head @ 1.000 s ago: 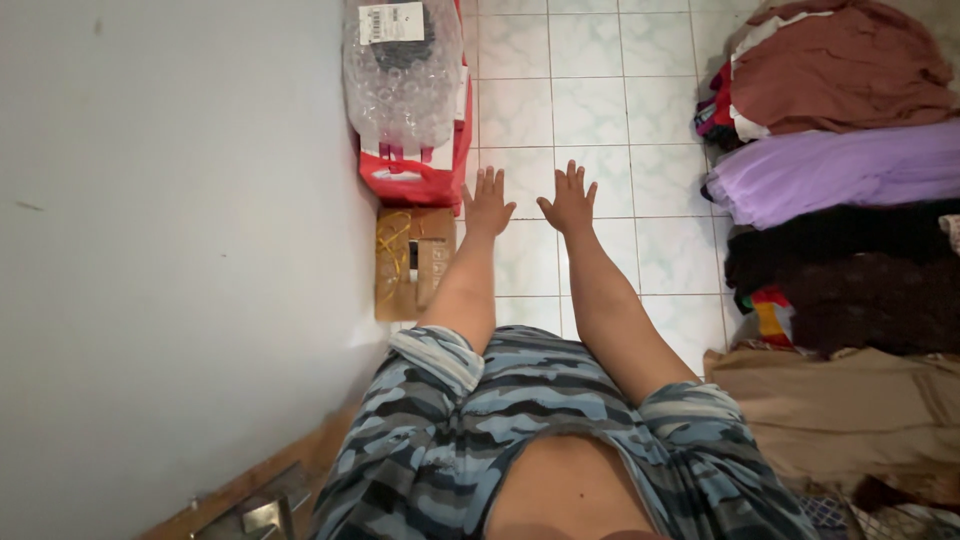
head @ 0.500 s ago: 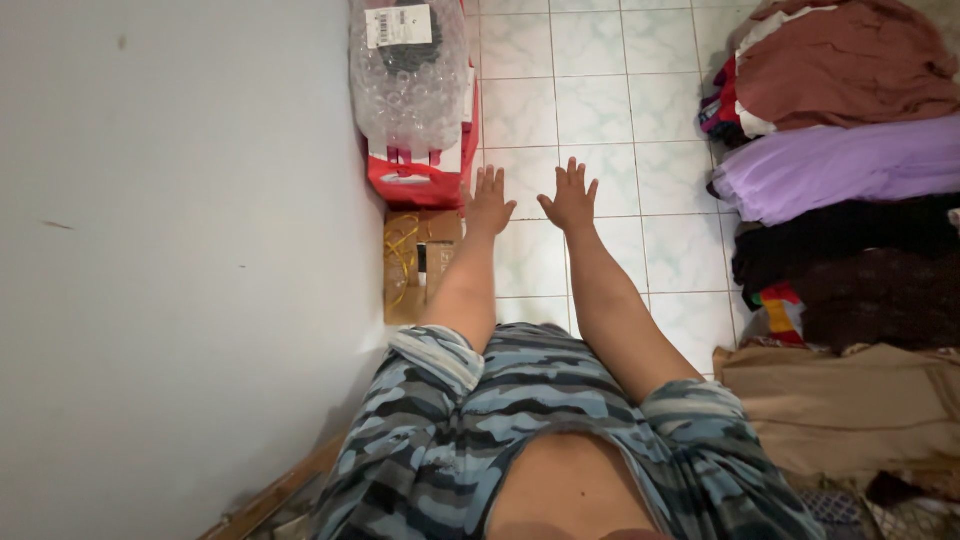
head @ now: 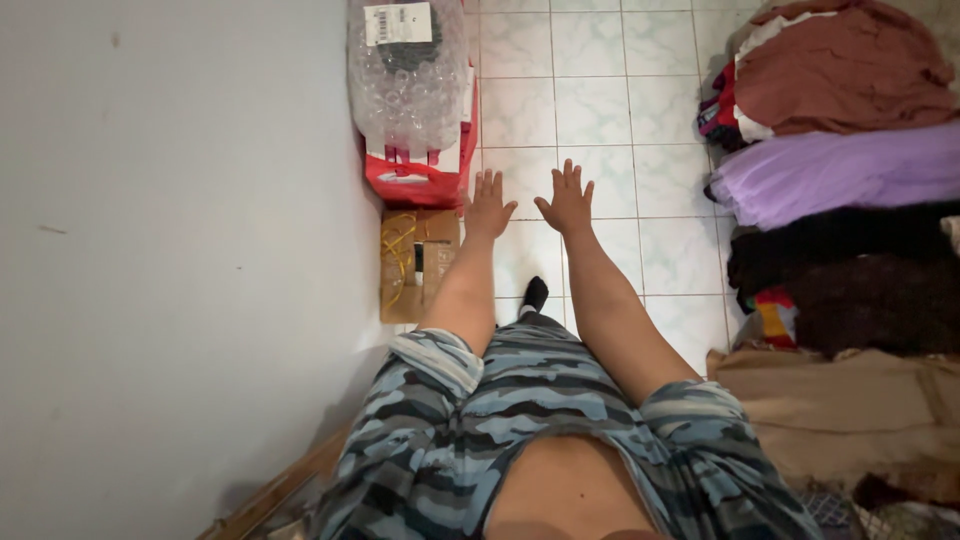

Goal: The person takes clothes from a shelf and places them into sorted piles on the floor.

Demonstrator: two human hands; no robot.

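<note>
Hands, left [head: 488,208] and right [head: 567,200], stay spread, holding nothing, beside the red plastic crate [head: 420,180]. View has drifted slightly; arms unmoved.

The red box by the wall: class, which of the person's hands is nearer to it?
Left. The left hand hovers open just right of the red box; the right hand is farther right, over the tiled floor.

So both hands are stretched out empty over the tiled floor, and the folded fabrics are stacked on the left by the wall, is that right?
Not quite. The left hand and right hand are indeed empty above the tiled floor, but the head view shows the folded fabrics stacked on the right; the wall is on the left.
</note>
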